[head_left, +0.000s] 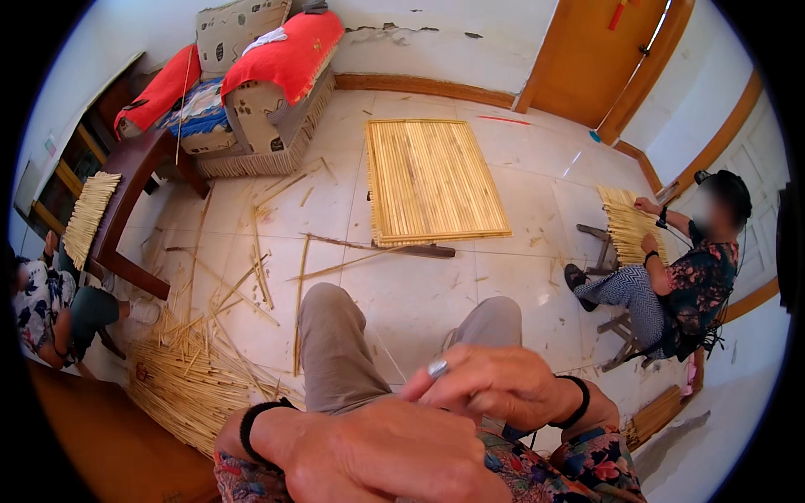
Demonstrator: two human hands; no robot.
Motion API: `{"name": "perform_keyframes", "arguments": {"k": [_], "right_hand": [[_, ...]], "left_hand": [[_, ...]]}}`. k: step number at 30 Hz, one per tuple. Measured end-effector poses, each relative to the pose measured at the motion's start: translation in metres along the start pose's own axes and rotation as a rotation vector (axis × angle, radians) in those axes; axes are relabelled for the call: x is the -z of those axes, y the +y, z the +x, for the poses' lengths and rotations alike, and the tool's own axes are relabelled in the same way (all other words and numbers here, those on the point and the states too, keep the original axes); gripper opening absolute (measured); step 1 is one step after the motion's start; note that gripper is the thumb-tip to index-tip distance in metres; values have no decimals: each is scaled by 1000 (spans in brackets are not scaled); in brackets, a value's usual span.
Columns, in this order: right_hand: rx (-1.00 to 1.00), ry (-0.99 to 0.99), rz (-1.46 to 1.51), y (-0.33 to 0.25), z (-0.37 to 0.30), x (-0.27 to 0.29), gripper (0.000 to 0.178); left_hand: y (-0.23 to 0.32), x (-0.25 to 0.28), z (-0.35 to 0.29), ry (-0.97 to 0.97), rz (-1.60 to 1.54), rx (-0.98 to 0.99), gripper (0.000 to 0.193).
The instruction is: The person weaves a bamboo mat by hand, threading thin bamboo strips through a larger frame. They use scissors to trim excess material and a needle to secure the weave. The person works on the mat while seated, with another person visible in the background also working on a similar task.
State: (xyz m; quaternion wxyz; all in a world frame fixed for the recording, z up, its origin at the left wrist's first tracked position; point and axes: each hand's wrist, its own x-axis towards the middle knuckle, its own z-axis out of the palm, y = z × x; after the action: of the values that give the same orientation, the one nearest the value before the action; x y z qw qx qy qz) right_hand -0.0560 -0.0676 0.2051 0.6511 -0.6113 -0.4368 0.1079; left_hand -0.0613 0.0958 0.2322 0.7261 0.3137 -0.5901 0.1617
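Note:
Close in front of my body, my left hand shows its back and knuckles, its fingers curled under and mostly hidden. Just above and to the right of it, my right hand has its fingers bent and pressed together, reaching over toward the left hand. A silver band sits on one finger of the right hand. The two hands touch or nearly touch; whatever lies between their fingers cannot be made out. Beyond my knees, a rectangular panel of straw-coloured stalks rests on low wooden supports, apart from both hands.
A large heap of cut stalks lies on the floor at left, with loose stalks scattered toward the panel. One person sits at right with a stalk mat; another sits at left. An armchair and wooden table stand far left.

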Motion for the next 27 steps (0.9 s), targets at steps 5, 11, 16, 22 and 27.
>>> {"name": "perform_keyframes", "arguments": {"k": [5,11,16,22,27], "right_hand": [[-191,-303,158,-3,-9,4,23],[-123,-142,48,-7,-10,12,24],[-655,130,-68,10,-19,26,23],[-497,545,-87,65,-25,48,25],[-433,567,-34,37,-8,35,20]], "left_hand": [[11,-6,3,70,-130,19,2],[18,0,-2,39,-96,114,2],[10,37,-26,100,305,520,7],[-18,47,-60,570,148,944,4],[-23,47,-67,555,232,938,5]]}}
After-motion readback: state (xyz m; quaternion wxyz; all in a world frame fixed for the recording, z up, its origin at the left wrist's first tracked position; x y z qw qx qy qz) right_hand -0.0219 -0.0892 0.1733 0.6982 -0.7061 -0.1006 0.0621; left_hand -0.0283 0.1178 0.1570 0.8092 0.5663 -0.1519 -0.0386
